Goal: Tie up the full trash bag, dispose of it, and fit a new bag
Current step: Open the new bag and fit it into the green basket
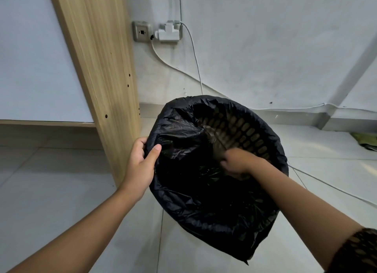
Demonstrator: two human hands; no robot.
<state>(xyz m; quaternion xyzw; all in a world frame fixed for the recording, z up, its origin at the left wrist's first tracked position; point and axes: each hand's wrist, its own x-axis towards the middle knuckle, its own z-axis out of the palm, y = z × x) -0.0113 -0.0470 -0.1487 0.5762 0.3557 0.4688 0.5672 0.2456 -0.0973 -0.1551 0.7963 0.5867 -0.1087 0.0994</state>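
A black plastic trash bag (pixel 204 207) lines a round slotted bin, its top folded over the rim and hanging down outside. The bin's lattice wall (pixel 244 129) shows through the thin film at the far side. My left hand (pixel 142 160) grips the bag at the bin's left rim, thumb inside, fingers outside. My right hand (pixel 236 162) is down inside the bin with its fingers curled against the bag film; it is blurred, and whether it pinches the film is unclear.
A light wooden furniture panel (pixel 98 68) stands upright just left of the bin. On the white wall behind are a socket (pixel 141 31) and a white adapter (pixel 169 32) with cables trailing down to the tiled floor (pixel 61 191). A cable crosses the floor at right.
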